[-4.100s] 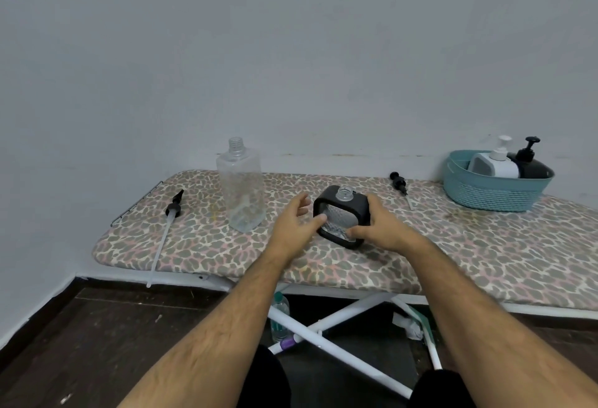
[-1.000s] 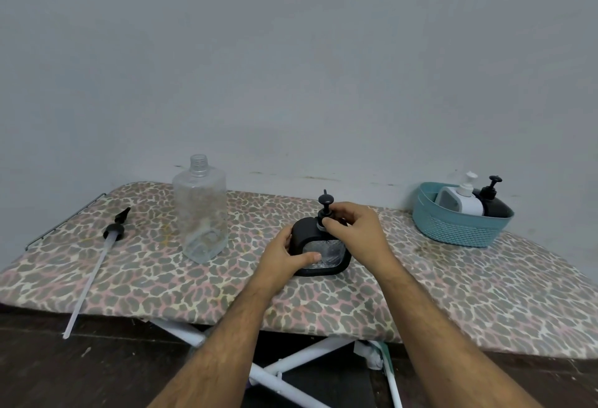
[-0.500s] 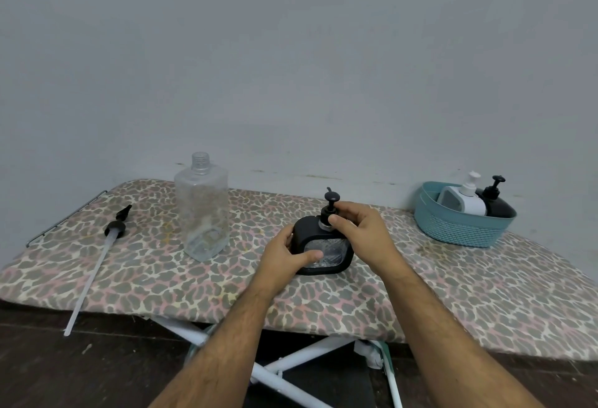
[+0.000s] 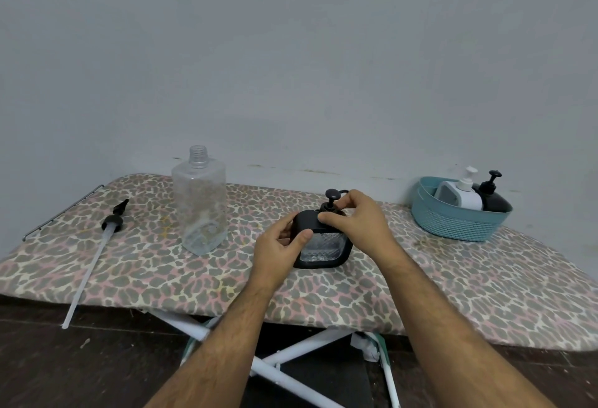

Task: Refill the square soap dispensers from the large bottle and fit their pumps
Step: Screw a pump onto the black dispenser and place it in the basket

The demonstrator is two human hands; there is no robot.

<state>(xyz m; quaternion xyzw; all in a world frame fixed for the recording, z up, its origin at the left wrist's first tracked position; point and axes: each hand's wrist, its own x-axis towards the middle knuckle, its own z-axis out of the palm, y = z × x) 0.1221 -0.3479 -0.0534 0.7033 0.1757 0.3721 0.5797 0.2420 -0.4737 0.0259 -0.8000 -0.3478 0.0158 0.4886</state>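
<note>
A black square soap dispenser (image 4: pixel 323 250) with a clear patterned front stands upright on the leopard-print ironing board (image 4: pixel 453 291). My left hand (image 4: pixel 278 245) grips its left side, thumb on the front corner. My right hand (image 4: pixel 356 221) pinches the collar of the black pump (image 4: pixel 331 197) seated in the dispenser's neck. The large clear bottle (image 4: pixel 200 203) stands uncapped to the left, nearly empty. Its long pump with a white tube (image 4: pixel 97 245) lies on the board's left end, the tube overhanging the front edge.
A teal basket (image 4: pixel 453 223) at the back right holds a white dispenser (image 4: pixel 462 194) and a black dispenser (image 4: pixel 490 198), both with pumps on. The wall runs close behind the board. White crossed legs show below.
The loose black pump that lay on the board earlier now sits in the dispenser's neck. Over the last second my right fingers have shifted around its collar; the dispenser stays in place.
</note>
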